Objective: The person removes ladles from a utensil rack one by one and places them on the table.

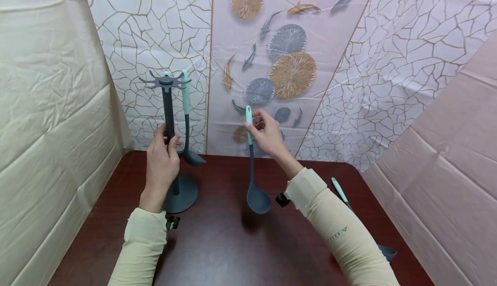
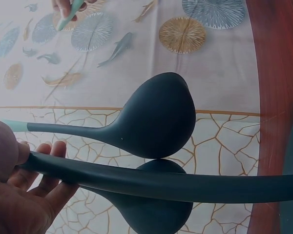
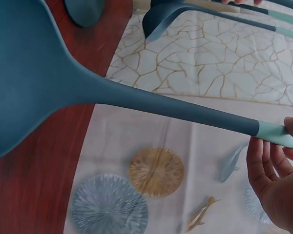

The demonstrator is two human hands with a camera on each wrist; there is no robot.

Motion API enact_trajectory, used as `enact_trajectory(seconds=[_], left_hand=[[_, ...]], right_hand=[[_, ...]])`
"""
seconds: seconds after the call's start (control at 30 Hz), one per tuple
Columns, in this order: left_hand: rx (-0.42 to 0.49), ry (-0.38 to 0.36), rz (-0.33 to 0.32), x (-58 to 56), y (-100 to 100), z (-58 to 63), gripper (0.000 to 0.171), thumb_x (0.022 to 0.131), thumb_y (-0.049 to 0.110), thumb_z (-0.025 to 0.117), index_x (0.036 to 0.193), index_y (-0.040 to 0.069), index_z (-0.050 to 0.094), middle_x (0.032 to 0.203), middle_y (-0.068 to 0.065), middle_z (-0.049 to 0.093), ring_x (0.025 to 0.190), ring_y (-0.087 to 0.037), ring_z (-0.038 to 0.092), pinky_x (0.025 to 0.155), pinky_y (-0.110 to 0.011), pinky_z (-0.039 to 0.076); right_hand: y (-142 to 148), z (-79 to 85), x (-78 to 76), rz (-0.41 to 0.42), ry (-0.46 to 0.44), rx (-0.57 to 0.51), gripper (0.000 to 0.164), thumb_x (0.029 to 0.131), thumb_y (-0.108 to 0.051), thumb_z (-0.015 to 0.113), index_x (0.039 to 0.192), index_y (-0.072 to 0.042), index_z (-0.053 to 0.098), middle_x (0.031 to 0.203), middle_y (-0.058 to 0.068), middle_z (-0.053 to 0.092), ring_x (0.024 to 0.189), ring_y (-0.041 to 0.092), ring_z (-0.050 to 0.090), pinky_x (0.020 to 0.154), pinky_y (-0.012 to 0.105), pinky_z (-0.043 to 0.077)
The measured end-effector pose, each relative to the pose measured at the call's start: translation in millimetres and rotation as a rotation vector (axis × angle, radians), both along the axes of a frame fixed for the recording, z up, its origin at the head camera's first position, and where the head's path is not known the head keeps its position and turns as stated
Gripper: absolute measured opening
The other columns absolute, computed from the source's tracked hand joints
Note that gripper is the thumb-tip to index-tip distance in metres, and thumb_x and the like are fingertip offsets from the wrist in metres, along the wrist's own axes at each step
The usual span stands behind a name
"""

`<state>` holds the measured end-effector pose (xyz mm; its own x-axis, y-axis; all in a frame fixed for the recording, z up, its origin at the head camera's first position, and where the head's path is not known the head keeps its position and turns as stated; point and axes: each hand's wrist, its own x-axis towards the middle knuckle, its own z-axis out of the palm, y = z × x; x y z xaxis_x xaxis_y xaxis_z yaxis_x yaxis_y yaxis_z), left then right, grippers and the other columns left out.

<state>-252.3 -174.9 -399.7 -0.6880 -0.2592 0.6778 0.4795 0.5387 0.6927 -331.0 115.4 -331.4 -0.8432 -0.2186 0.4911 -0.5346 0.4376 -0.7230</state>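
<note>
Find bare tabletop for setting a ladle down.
Bare: front-center table, between left sleeve and right sleeve; also the gap between the stand and the raised ladle. Crowded: left, where the left hand grips the stand beside hanging ladles; right, where the right sleeve hides part of another utensil.

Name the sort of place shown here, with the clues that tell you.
Probably a makeshift booth rather than a working kitchen: a creased, patterned backdrop hangs behind the table, plain sheets flank it, and a utensil stand is set on top.
</note>
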Motion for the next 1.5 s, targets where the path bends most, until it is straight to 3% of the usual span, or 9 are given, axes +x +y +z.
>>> enact_trajectory(seconds=[0.13, 0.5, 0.7, 1.17, 1.5], left_hand=[[-0.004, 0.003, -0.001, -0.5, 0, 0.5, 0.041, 0.112, 0.017, 0.055, 0.149, -0.001, 0.048, 0.114, -0.021, 0.066, 0.102, -0.034, 0.074, 0.093, -0.059, 0.057], [0.001, -0.011, 0.006, -0.8, 0, -0.7, 0.041, 0.112, 0.018, 0.055, 0.148, 0.0, 0.049, 0.114, -0.022, 0.066, 0.103, -0.035, 0.073, 0.093, -0.059, 0.057], [0.01, -0.006, 0.005, -0.2, 0, -0.3, 0.042, 0.112, 0.019, 0.054, 0.148, 0.0, 0.049, 0.114, -0.021, 0.067, 0.103, -0.035, 0.073, 0.091, -0.059, 0.057], [0.007, 0.006, -0.001, -2.2, -1, -1.5, 0.042, 0.112, 0.02, 0.054, 0.148, -0.001, 0.05, 0.113, -0.021, 0.067, 0.102, -0.035, 0.073, 0.091, -0.059, 0.056], [0.005, -0.003, 0.007, -1.1, 0, -0.4, 0.04, 0.112, 0.019, 0.055, 0.146, 0.0, 0.05, 0.111, -0.02, 0.067, 0.101, -0.035, 0.072, 0.089, -0.058, 0.057]], right_hand=[[7, -5.6, -3.5, -0.032, -0.005, 0.021, 0.023, 0.1, -0.018, 0.076, 0.115, -0.006, 0.065, 0.091, 0.008, 0.063, 0.075, 0.023, 0.067, 0.058, 0.034, 0.057], [20, -20.1, -15.2, -0.062, 0.0, 0.058, 0.022, 0.1, -0.014, 0.074, 0.116, 0.0, 0.067, 0.088, 0.011, 0.064, 0.071, 0.023, 0.064, 0.061, 0.029, 0.053], [30, -26.9, -18.5, -0.083, -0.02, 0.094, 0.019, 0.101, -0.016, 0.074, 0.114, -0.003, 0.067, 0.089, 0.011, 0.066, 0.074, 0.025, 0.066, 0.062, 0.033, 0.056], [55, -40.3, -23.2, -0.149, -0.078, 0.203, 0.02, 0.103, -0.018, 0.071, 0.116, -0.003, 0.065, 0.093, 0.014, 0.069, 0.081, 0.027, 0.066, 0.068, 0.037, 0.057], [73, -48.0, -21.3, -0.18, -0.066, 0.257, 0.018, 0.103, -0.017, 0.071, 0.115, -0.004, 0.067, 0.091, 0.014, 0.069, 0.081, 0.028, 0.066, 0.07, 0.039, 0.055]])
